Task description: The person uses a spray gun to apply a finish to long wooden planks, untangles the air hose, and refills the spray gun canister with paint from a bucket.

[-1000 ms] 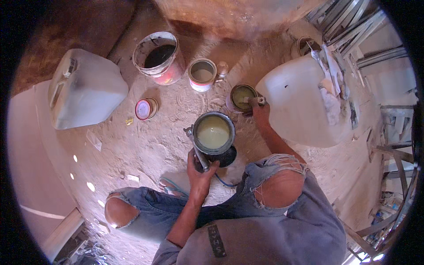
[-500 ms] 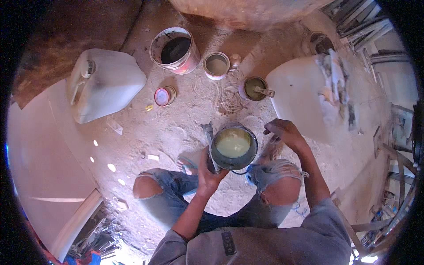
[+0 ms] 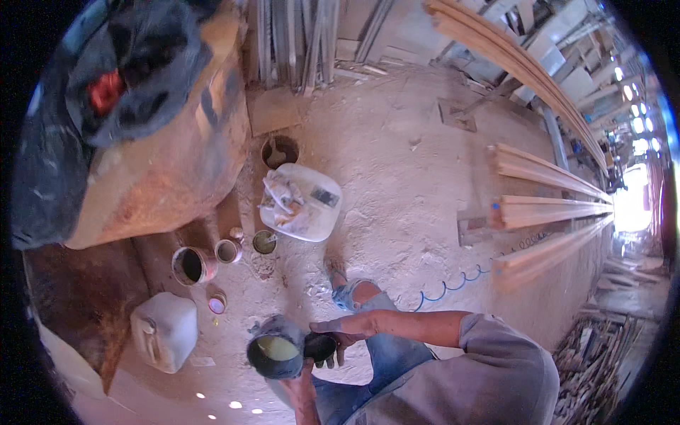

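Observation:
My left hand is closed round a spray gun with an open dark cup. Pale yellow-green liquid stands in the cup, which is tilted a little in this view. Part of the gun's metal body shows at the cup's far left edge; the rest is hidden behind cup and hand. My right hand is right beside the cup, its fingers curled round a dark round lid. The lid is close to the cup's right side; whether the two touch I cannot tell.
On the dusty floor stand a paint bucket, a small can, a can with a stirring stick, a small pinkish-lidded tin and two white jerrycans, one topped with rags. A blue coiled hose runs right toward long wooden profiles.
The view has swung to the right, bringing the wooden profiles and coiled hose in. My right hand has come from apart to beside the cup, and now holds a dark round lid.

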Demonstrator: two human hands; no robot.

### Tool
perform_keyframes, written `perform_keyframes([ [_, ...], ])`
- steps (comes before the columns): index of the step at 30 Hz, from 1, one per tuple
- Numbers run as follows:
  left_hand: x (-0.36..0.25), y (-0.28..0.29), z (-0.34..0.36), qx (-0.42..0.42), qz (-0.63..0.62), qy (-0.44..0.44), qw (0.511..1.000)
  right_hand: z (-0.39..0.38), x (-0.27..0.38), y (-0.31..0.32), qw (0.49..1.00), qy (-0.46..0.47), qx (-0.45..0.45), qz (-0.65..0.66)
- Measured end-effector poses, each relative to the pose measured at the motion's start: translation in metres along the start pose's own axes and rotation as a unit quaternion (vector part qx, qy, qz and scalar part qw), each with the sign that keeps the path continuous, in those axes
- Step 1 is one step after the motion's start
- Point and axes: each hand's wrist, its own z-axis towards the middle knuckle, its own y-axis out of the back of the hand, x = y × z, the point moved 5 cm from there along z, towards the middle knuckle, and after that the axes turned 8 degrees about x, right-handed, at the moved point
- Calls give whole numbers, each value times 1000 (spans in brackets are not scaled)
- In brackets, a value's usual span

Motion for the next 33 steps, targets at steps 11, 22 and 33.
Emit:
perform_keyframes([
  [11,-71,-31,-112,219,67,-85,970,-123,-59,-133,823,206,-397,-350],
  [22,-37,-54,-200,477,83,-67,872,-214,-112,-370,405,309,-632,-583],
  [33,2,-130,-300,588,152,-87,790,-261,-212,-407,319,222,-650,-653],
])
